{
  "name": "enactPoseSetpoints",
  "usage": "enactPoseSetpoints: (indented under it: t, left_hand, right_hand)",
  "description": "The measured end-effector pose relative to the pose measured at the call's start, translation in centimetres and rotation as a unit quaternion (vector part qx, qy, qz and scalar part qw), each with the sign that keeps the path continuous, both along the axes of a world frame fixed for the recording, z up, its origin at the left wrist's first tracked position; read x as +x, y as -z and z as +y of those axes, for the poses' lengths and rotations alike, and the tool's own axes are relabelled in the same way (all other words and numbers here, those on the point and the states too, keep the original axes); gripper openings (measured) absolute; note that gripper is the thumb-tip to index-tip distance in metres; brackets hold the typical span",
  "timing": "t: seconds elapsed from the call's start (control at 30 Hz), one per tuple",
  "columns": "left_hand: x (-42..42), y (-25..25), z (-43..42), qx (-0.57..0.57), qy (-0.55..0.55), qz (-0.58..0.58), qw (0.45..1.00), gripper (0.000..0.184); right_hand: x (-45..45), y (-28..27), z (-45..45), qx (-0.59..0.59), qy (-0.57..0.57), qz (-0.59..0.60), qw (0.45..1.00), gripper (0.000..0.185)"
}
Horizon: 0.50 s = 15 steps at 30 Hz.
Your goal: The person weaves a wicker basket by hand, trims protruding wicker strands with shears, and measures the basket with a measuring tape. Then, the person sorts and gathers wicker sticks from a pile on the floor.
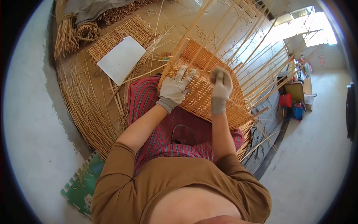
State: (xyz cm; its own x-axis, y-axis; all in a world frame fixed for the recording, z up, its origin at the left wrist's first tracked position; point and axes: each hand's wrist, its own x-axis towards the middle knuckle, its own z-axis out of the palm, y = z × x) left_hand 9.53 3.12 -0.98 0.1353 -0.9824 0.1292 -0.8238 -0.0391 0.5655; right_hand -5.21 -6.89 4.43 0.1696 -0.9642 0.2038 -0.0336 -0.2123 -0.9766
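Gloved hands (173,89) over wicker basket (199,101)

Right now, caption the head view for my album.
Left hand and right hand, both gloved, over wickerwork bristling with rods.

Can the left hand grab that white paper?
Probably yes: the white paper lies uncovered, off to the side of the left hand, and only striped cloth and thin canes seem between.

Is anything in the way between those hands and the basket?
Nothing visible, besides the gloves. The left hand rests on the wicker basket; the right hand is over its weave, though I can't tell whether it touches.
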Motion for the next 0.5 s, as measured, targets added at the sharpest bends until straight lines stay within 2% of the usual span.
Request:
enactPoseSetpoints:
  t: [0.07,0.1,0.17,0.2,0.27,0.3,0.37,0.4,0.43,0.47,0.5]
  left_hand:
    - [-0.9,0.1,-0.8,0.004,-0.042,-0.051,0.998,0.075]
    - [-1.4,0.1,-1.2,0.005,-0.04,-0.055,0.998,0.075]
    - [-1.9,0.1,-1.7,0.048,-0.04,-0.094,0.994,0.07]
    - [-1.6,0.2,-1.6,0.048,-0.038,-0.096,0.993,0.07]
    - [-1.6,0.7,-0.8,-0.046,-0.057,-0.064,0.995,0.065]
    - [-1.6,0.9,-0.4,-0.046,-0.051,-0.065,0.996,0.065]
    - [-1.3,1.4,0.5,-0.139,-0.032,0.17,0.975,0.062]
    - [-0.7,2.1,0.9,-0.139,-0.026,0.164,0.976,0.062]
    - [0.0,3.4,1.1,-0.251,-0.082,0.132,0.955,0.059]
    - [0.7,5.4,1.4,-0.357,-0.134,0.101,0.919,0.055]
    - [1.5,10.6,0.9,-0.298,-0.169,0.371,0.863,0.056]
  right_hand:
    - [2.9,-1.3,-1.8,-0.102,-0.012,0.128,0.986,0.022]
    - [4.3,-2.1,-2.2,-0.1,-0.01,0.124,0.987,0.022]
    - [6.1,-3.2,-2.4,-0.336,0.068,0.126,0.931,0.029]
    - [6.1,-3.3,-2.1,-0.336,0.071,0.124,0.931,0.029]
    - [4.7,-3.2,-0.2,-0.348,0.062,-0.015,0.935,0.033]
    - [3.9,-2.8,1.0,-0.347,0.068,-0.014,0.935,0.033]
    - [2.5,-1.6,3.8,-0.288,-0.026,0.003,0.957,0.031]
    - [2.9,-0.5,5.7,-0.264,-0.079,-0.04,0.96,0.03]
    - [4.2,0.3,7.1,-0.242,-0.131,-0.085,0.958,0.029]
    - [5.1,0.7,7.5,-0.325,-0.168,0.068,0.928,0.029]
    - [5.8,1.1,8.3,-0.391,-0.2,0.222,0.871,0.029]
